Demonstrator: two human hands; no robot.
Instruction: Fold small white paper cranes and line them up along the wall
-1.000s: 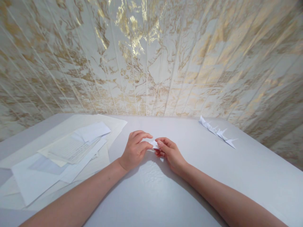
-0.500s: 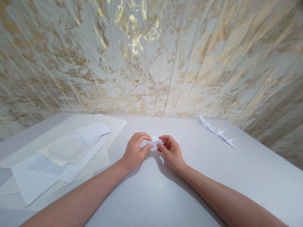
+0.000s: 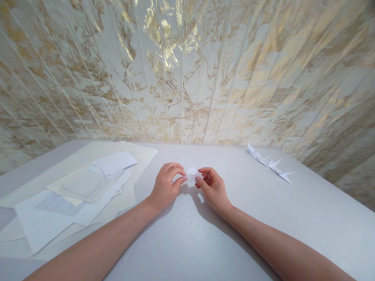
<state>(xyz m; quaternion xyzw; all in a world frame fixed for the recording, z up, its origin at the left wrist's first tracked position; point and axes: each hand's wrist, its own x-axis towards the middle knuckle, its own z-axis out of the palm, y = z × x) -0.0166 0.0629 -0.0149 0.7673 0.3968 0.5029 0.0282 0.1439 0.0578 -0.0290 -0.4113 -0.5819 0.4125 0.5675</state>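
A small folded white paper [image 3: 192, 173] is held just above the table, between my two hands. My left hand [image 3: 170, 182] pinches its left tip between thumb and forefinger. On the other side, my right hand [image 3: 213, 186] grips the right end with the thumb in front and the fingers curled behind. The paper has a raised point in its middle and a tip toward each side; its finer folds are too small to make out.
At the left lies a spread of overlapping white and cream paper sheets [image 3: 47, 230], some with writing. Several folded paper cranes [image 3: 274, 166] stand in a slanting row at the back right. A patterned gold and white curtain [image 3: 181, 78] hangs behind the white table [image 3: 181, 246].
My left thumb and forefinger have drawn closer together and slid left to the paper's tip, uncovering more of it. My right hand has barely moved.
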